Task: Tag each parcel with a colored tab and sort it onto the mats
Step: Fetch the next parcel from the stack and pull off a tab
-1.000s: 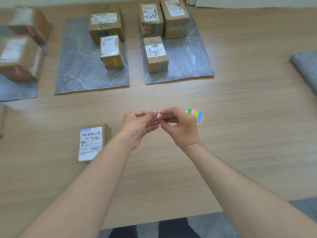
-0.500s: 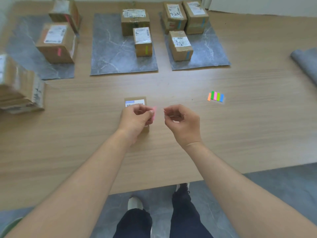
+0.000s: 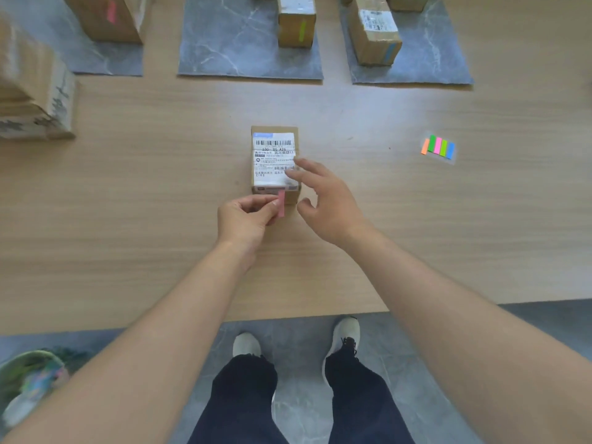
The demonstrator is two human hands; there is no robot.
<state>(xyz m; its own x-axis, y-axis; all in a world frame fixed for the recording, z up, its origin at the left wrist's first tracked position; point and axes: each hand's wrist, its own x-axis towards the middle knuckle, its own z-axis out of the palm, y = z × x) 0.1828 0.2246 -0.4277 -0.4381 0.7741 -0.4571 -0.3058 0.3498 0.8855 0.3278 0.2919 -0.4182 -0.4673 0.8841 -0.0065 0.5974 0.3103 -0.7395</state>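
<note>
Head view: a small parcel point(image 3: 275, 161) lies on the desk point(image 3: 128, 203), about midway between its left and right edges and between the near edge and the mats, white label up. The left hand point(image 3: 245, 219) pinches a pink tab point(image 3: 281, 204) between thumb and forefinger. The tab points lengthwise at the parcel, its far end over the parcel's near face; whether it sticks there cannot be told. The right hand point(image 3: 326, 200) is spread with relaxed fingers at the parcel's near right corner, forefinger over the label; whether it touches cannot be told.

Toward the desk's right edge lies a tab sheet point(image 3: 438, 147) with orange, green, pink, green and blue strips.

Toward the far edge lie three grey mats. The left mat point(image 3: 105, 64) carries a pink-tabbed box point(image 3: 109, 17), the middle mat point(image 3: 230, 43) a green-tabbed box point(image 3: 296, 22), and the right mat point(image 3: 429, 59) a blue-tabbed box point(image 3: 373, 33). A large box point(image 3: 32, 91) sits at the desk's left edge, off the mats.
</note>
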